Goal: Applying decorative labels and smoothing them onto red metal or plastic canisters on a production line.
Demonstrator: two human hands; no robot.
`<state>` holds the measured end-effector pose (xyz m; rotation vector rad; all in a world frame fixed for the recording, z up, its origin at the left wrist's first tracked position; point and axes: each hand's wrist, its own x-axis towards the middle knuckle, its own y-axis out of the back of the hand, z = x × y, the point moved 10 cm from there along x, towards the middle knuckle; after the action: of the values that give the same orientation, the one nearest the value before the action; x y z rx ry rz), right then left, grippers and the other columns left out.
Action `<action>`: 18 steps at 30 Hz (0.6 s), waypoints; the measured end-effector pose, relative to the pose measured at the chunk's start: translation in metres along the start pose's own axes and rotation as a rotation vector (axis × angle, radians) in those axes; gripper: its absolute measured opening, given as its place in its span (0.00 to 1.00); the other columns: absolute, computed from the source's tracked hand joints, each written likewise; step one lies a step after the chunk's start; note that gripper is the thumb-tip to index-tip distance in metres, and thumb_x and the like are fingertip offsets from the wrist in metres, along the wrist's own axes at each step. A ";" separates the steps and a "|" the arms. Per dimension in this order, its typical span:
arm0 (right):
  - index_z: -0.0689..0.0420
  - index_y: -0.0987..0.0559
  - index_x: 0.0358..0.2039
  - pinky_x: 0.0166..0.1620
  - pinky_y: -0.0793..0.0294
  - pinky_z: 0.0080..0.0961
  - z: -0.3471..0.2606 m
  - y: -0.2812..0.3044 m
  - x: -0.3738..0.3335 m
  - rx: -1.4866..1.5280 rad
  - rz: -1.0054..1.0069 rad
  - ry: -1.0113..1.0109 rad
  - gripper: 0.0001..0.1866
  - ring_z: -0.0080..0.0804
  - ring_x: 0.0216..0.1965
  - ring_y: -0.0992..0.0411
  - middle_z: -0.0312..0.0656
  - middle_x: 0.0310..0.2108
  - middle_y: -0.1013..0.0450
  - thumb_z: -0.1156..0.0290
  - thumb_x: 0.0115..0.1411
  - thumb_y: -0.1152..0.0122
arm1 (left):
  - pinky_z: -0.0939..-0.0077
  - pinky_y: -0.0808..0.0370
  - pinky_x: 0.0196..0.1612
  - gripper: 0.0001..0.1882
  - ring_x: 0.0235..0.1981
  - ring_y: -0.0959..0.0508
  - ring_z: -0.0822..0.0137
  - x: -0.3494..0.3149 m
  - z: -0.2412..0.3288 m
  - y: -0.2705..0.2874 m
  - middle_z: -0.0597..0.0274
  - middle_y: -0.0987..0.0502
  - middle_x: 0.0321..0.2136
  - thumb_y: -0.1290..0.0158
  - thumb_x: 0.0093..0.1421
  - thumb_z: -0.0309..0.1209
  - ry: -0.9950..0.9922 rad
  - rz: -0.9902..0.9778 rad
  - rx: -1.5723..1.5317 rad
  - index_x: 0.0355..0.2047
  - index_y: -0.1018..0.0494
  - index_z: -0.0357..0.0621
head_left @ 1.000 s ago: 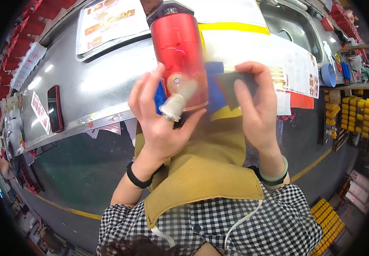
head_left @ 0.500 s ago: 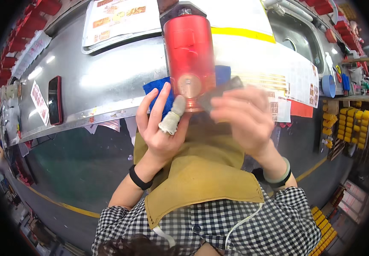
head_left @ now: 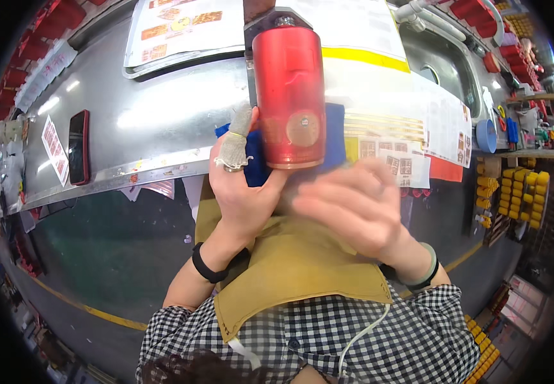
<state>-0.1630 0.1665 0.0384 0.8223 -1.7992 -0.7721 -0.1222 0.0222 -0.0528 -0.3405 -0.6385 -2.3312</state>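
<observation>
A glossy red cylinder (head_left: 289,77) with a round tan emblem lies with its far end against a dark metal holder (head_left: 278,18). My left hand (head_left: 238,185) is on its near left end, thumb under the rim and a finger along its side. That finger wears a grey cloth finger cover (head_left: 238,131). Below and right of the cylinder, my right hand (head_left: 360,205) is smeared by motion, its fingers curled together. A dark blur by its fingertips looks like the dark grey flat pad, mostly hidden. Blue cloth (head_left: 334,131) shows beneath the cylinder.
On the metal bench (head_left: 181,109) lie a phone (head_left: 79,147) and a white label strip (head_left: 54,150) at left. A tray with a printed sheet (head_left: 181,35) is at the back. Printed papers (head_left: 440,105) lie at right, before a sink (head_left: 443,54).
My right hand has dropped nearer to me, and the dark grey pad has gone from plain view. My left hand has closed in on the cylinder, which has turned slightly, its emblem shifting right.
</observation>
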 end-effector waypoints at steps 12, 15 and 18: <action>0.58 0.14 0.39 0.39 0.26 0.28 0.036 0.031 0.002 0.025 0.177 -0.233 0.17 0.36 0.34 0.25 0.39 0.34 0.18 0.83 0.45 0.30 | 0.60 0.29 0.59 0.30 0.58 0.29 0.49 -0.015 0.017 0.007 0.50 0.27 0.61 0.27 0.46 0.27 -0.316 0.072 0.207 0.53 0.19 0.44; 0.60 0.15 0.39 0.39 0.26 0.29 0.057 0.042 -0.011 0.101 0.324 -0.379 0.17 0.37 0.35 0.25 0.41 0.34 0.19 0.87 0.48 0.29 | 0.59 0.29 0.60 0.29 0.59 0.28 0.49 -0.013 0.019 0.002 0.49 0.26 0.62 0.26 0.45 0.28 -0.367 0.028 0.220 0.51 0.16 0.49; 0.62 0.16 0.39 0.39 0.24 0.27 0.060 0.038 -0.015 0.153 0.350 -0.427 0.15 0.36 0.36 0.24 0.42 0.35 0.19 0.89 0.50 0.30 | 0.58 0.30 0.60 0.32 0.60 0.30 0.47 -0.005 0.010 0.001 0.48 0.30 0.66 0.26 0.44 0.29 -0.223 -0.008 0.226 0.53 0.17 0.46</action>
<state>-0.2224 0.2088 0.0421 0.4333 -2.3273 -0.6142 -0.1176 0.0297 -0.0462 -0.4975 -1.0029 -2.2181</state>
